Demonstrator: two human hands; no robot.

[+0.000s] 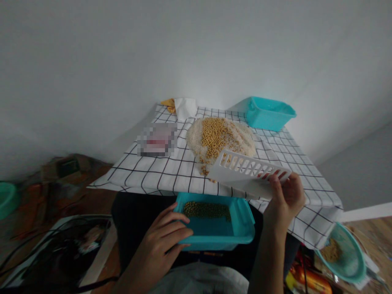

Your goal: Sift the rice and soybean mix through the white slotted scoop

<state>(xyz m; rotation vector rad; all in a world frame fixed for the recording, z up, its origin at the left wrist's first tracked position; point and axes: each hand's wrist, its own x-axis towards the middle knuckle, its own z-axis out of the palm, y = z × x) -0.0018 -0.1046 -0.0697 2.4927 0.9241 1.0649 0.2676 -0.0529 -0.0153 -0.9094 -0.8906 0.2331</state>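
Note:
My right hand (289, 194) is closed on the right end of a white slotted plastic panel (241, 175), which is tilted at the table's front edge. Just beyond the panel lies a heap of rice (194, 136) with yellow soybeans (214, 130) over its middle. A turquoise plastic bin (210, 240) rests on my lap below the table edge. Inside it, dark green beans (211, 210) and some yellow ones lie along the far side. My left hand (168, 232) grips the bin's left end, fingers over the rim.
A second turquoise bin (269, 114) stands at the table's back right. White and yellow cloths (185, 108) lie at the back left, near a pixelated flat item (157, 140). On the floor at right sits a turquoise basin (352, 261). A checked cloth (162, 173) covers the table.

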